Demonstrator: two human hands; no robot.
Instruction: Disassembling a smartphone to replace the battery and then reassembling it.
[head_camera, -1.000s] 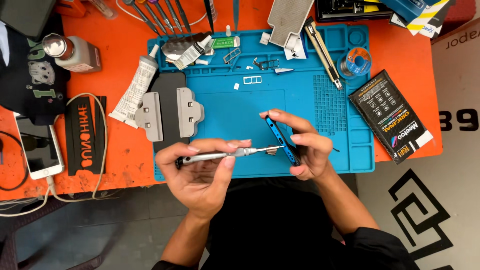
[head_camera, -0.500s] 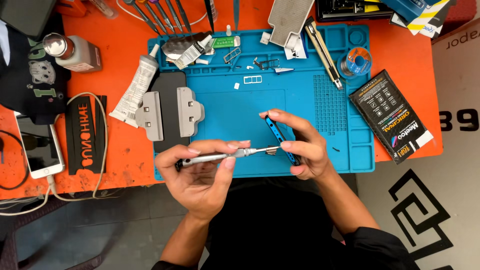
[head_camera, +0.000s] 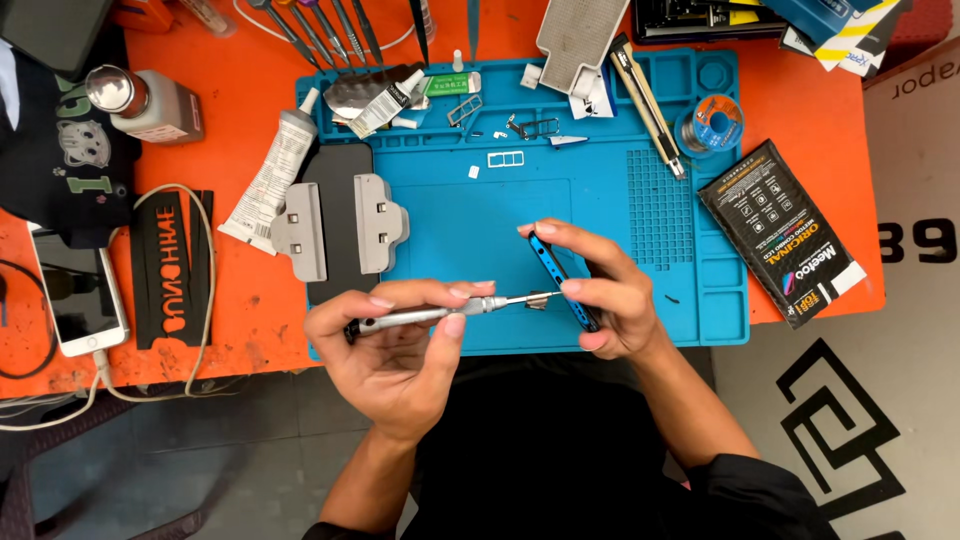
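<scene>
The phone (head_camera: 562, 283), blue-edged and turned on its side, sits in the right hand (head_camera: 608, 290), fingers curled shut around it and thumb pressed on the near edge. The left hand (head_camera: 400, 345) pinches a slim metal screwdriver (head_camera: 440, 312) between thumb and fingertips, closed tight on the handle. Its tip meets the phone's edge just beside the right thumb. Both hover over the blue mat (head_camera: 450, 230), near a grey clamp (head_camera: 340, 225) beyond the left fingers.
</scene>
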